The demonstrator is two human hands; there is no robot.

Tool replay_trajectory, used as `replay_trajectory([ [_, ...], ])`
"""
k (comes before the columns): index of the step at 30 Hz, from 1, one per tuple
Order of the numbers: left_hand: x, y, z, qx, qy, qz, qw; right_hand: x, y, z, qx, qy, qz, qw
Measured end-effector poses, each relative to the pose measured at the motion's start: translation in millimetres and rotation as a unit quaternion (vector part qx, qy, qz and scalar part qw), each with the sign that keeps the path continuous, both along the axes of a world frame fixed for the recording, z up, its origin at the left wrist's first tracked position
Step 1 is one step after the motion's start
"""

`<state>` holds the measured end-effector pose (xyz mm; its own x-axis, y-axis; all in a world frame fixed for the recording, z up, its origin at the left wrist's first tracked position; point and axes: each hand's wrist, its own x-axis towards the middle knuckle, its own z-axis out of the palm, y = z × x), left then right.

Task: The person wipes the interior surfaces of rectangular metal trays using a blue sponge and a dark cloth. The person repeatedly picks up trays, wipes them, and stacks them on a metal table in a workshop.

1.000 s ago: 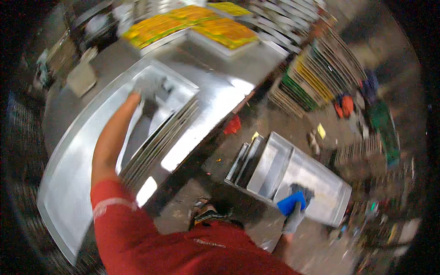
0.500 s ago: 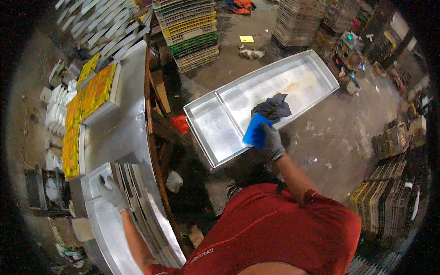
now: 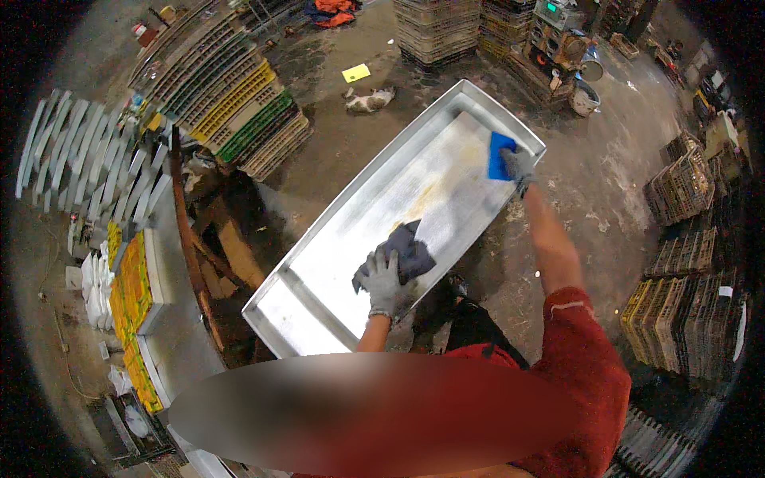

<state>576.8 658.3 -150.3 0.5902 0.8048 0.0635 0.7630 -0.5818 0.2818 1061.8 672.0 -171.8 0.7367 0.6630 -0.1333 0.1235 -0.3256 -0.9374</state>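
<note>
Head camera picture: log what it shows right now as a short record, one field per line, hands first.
Left hand: gloved, spread on a dark cloth
Right hand: gloved, holding a blue pad at the tray's upper-right end; contact with the metal unclear
Tray: long, shiny metal, with a crosswise divider toward its lower-left end
Cloth location: in the larger compartment
Marks: yellowish-brown stain on the tray floor
Surroundings: stacked crates, yellow sheet on the ground

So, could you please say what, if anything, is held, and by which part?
The right hand holds the blue pad by its lower right side. The left hand lies on the dark cloth; any grip is unclear.
</note>
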Motion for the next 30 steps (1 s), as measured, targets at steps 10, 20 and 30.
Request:
replay_trajectory([
  [10, 8.0, 59.8, -31.8, -0.107, -0.001, 0.049, 0.993, 99.7, 9.9, -45.8, -0.201, -0.271, 0.144, 0.93],
  [20, -107.8, 26.3, 35.1, -0.309, -0.568, 0.319, 0.693, -345.7, -20.7, -24.8, -0.128, -0.253, 0.456, 0.844],
  [30, -296.6, -114.3, 73.3, -0.18, -0.724, 0.474, 0.467, -526.4, -55.3, -23.4, -0.187, 0.116, 0.45, 0.865],
])
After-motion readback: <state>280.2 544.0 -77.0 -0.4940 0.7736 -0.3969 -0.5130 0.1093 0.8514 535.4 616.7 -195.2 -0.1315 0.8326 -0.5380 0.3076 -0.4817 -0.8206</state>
